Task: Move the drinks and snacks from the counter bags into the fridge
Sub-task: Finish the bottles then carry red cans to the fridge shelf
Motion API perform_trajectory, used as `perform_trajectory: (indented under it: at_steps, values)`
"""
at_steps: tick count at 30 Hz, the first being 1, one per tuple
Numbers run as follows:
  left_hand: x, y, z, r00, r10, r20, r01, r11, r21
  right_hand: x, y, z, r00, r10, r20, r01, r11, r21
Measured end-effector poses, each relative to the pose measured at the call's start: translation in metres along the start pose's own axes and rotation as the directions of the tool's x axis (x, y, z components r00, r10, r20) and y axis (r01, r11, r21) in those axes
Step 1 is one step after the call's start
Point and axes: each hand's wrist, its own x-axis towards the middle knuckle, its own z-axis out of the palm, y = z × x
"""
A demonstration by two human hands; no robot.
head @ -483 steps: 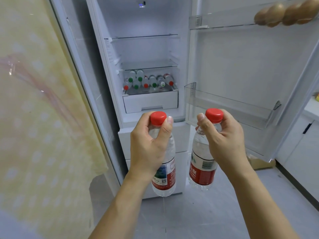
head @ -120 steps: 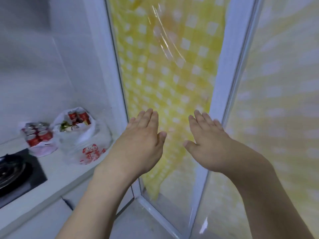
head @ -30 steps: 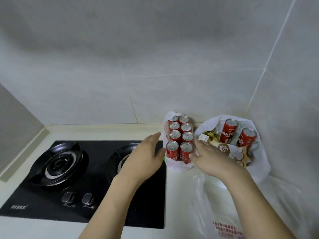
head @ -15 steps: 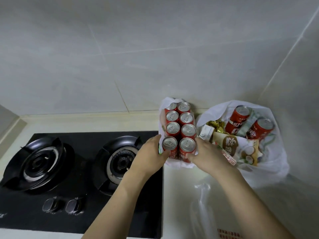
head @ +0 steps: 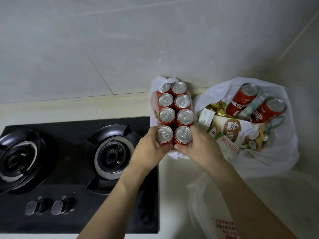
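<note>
- Red cans (head: 174,116) with silver tops, packed two by two in a white bag (head: 153,107).
- Two more red cans (head: 255,104) with white lettering, in a second white bag (head: 276,152).
- Snack packet (head: 240,133), cream with a brown round patch, white coconut halves printed on it.
- Gold wrappers (head: 215,107) glinting behind it.
- Black stove (head: 72,169), silver-ringed burners, grey knobs.
- Clear bag (head: 203,200) with red print on the pale cream surface (head: 172,187).
- Pale grey tiled wall (head: 120,40).

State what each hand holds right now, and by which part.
The left hand grips the near-left red can round its side. The right hand grips the near-right red can the same way. Both tops stay uncovered.
</note>
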Motion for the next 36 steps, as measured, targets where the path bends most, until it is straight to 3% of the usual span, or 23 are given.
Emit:
perform_trajectory:
  at_steps: [7, 15, 20, 25, 29, 33, 36]
  values:
    - [-0.004, -0.002, -0.001, 0.996, 0.073, -0.044, -0.074, 0.997, -0.022, -0.011, 0.003, -0.001, 0.994, -0.04, -0.099, 0.047, 0.997, 0.063]
    - [-0.039, 0.032, -0.045, 0.961, 0.196, -0.193, -0.24, 0.941, -0.237, -0.038, -0.018, -0.057, 0.952, -0.075, -0.297, 0.166, 0.942, 0.292]
    - [-0.077, 0.075, -0.079, 0.892, 0.276, -0.359, -0.411, 0.828, -0.383, -0.064, -0.05, -0.089, 0.913, -0.105, -0.393, 0.328, 0.76, 0.56]
    - [-0.116, 0.105, -0.108, 0.809, 0.314, -0.498, -0.544, 0.72, -0.43, -0.087, -0.088, -0.11, 0.859, -0.097, -0.504, 0.455, 0.596, 0.661]
    - [-0.143, 0.111, -0.131, 0.747, 0.322, -0.582, -0.608, 0.685, -0.401, -0.104, -0.114, -0.119, 0.863, -0.096, -0.497, 0.482, 0.457, 0.748]
    - [-0.163, 0.101, -0.143, 0.72, 0.289, -0.631, -0.621, 0.675, -0.399, -0.118, -0.139, -0.116, 0.86, -0.153, -0.486, 0.503, 0.41, 0.761]
    - [-0.176, 0.09, -0.152, 0.682, 0.21, -0.701, -0.604, 0.702, -0.378, -0.131, -0.16, -0.105, 0.86, -0.193, -0.473, 0.507, 0.434, 0.745]
